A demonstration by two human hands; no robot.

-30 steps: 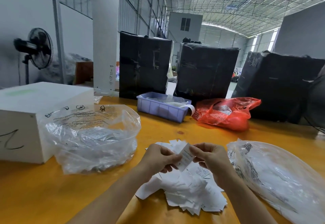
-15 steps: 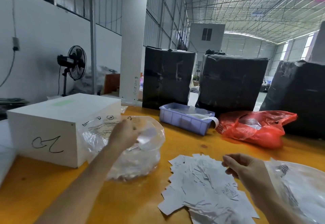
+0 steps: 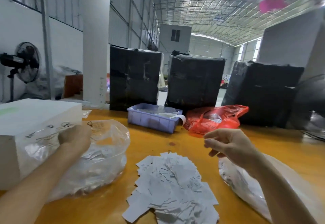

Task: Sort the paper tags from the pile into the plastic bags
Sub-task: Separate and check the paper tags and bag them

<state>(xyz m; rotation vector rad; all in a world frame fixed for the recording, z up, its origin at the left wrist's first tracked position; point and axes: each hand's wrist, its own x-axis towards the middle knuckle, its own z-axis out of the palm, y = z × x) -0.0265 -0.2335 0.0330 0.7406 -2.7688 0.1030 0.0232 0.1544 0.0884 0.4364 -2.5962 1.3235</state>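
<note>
A loose pile of white paper tags (image 3: pixel 172 185) lies on the orange table (image 3: pixel 154 144) in front of me. A clear plastic bag (image 3: pixel 105 162) with tags inside sits to the left of the pile. My left hand (image 3: pixel 75 139) is at this bag's open top, back toward me, and its fingertips are hidden. A second clear plastic bag (image 3: pixel 246 185) lies to the right of the pile, partly under my right forearm. My right hand (image 3: pixel 230 144) hovers above the table between the pile and that bag, fingers loosely curled, holding nothing.
A white box (image 3: pixel 26 114) stands against the left bag. Behind the pile are a blue plastic tray (image 3: pixel 149 121) and a red plastic bag (image 3: pixel 211 121). Three black-wrapped parcels (image 3: pixel 133 77) line the table's far edge. A fan (image 3: pixel 26 62) stands at far left.
A second ago both hands held one tag over the pile. My left hand moved left to the left bag's opening and stays there. My right hand has lifted off the pile.
</note>
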